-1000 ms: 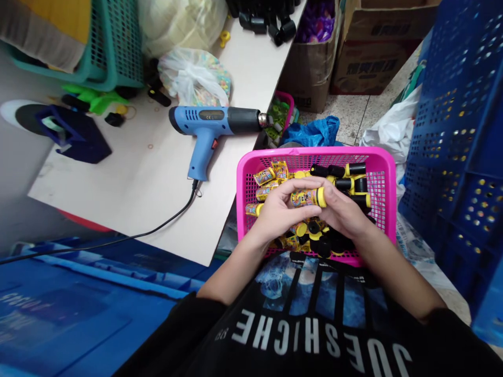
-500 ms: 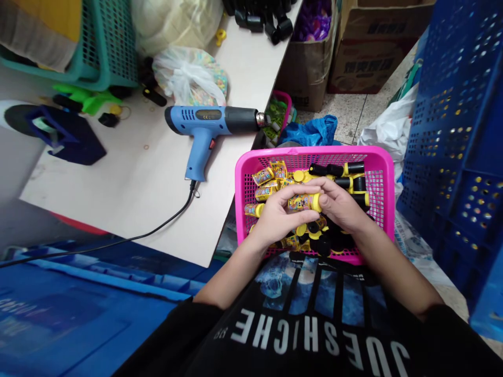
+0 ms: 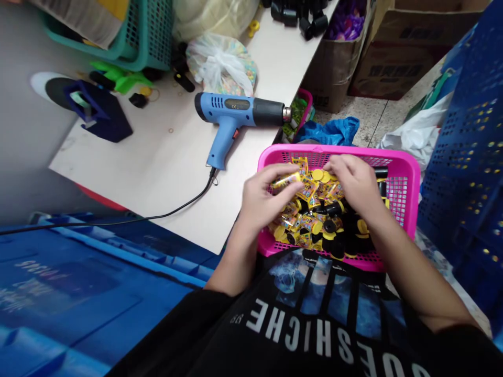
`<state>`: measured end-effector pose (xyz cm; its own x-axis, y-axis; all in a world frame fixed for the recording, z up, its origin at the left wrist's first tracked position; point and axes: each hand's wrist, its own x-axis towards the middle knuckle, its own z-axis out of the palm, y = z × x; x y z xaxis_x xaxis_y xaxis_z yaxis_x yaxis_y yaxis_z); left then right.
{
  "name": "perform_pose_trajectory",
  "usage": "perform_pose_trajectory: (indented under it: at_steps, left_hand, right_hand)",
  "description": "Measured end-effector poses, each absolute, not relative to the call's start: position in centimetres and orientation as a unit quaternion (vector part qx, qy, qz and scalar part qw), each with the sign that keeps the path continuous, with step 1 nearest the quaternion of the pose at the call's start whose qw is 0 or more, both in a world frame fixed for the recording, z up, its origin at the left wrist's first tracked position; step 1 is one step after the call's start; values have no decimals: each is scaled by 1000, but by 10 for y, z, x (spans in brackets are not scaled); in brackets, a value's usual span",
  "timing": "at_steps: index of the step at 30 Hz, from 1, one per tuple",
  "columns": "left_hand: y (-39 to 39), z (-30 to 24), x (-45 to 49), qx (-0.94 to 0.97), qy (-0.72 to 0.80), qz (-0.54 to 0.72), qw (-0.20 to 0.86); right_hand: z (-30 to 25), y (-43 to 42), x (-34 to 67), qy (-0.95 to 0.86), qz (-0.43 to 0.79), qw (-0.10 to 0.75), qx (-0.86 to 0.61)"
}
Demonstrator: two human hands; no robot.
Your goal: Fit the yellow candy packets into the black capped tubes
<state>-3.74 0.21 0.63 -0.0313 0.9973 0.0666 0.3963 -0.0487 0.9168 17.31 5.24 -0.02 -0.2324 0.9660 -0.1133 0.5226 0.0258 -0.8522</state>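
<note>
A pink basket (image 3: 408,178) rests on my lap, filled with several small yellow-capped labelled bottles (image 3: 310,209) and black ones (image 3: 346,243). My left hand (image 3: 261,201) is closed round one small yellow-labelled bottle (image 3: 286,181) at the basket's left side. My right hand (image 3: 351,183) lies palm down over the far middle of the pile, fingers curled onto the bottles near the far rim; what lies under its fingers is hidden.
A blue heat gun (image 3: 236,118) with a black cord lies on the white table (image 3: 165,157) to the left. A tape dispenser (image 3: 98,110), a plastic bag (image 3: 222,63) and a teal basket (image 3: 145,31) sit farther back. Blue crates (image 3: 467,146) stand on the right, cardboard boxes (image 3: 377,63) ahead.
Both hands held one bottle together; now they have parted. My left hand keeps a bottle at the left, my right hand has reached forward onto the pile. The camera shifted.
</note>
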Motion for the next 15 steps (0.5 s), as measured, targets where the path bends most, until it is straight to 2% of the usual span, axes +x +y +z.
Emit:
perform_pose_trajectory:
  at_steps: [2, 4, 6, 8, 10, 12, 15]
  left_hand:
    - [9, 0, -54, 639, 642, 343, 249]
    - [12, -7, -66, 658, 670, 283, 195]
    - [12, -10, -70, 660, 672, 281, 183]
    - [11, -10, -68, 649, 659, 333, 185]
    - [11, -7, -60, 620, 633, 404, 229]
    - [15, -4, -48, 572, 590, 460, 337]
    - [22, -3, -33, 500, 538, 469, 491]
  right_hand:
    - [-6, 68, 153, -692, 329, 157, -622]
    - [-15, 78, 135, -717, 293, 72, -629]
    - [-20, 82, 126, -732, 280, 65, -617]
    - [-16, 83, 129, -738, 290, 94, -602]
    - [-5, 81, 141, -739, 332, 116, -574]
    - [9, 80, 156, -752, 385, 124, -521]
    - [19, 76, 171, -785, 422, 129, -435]
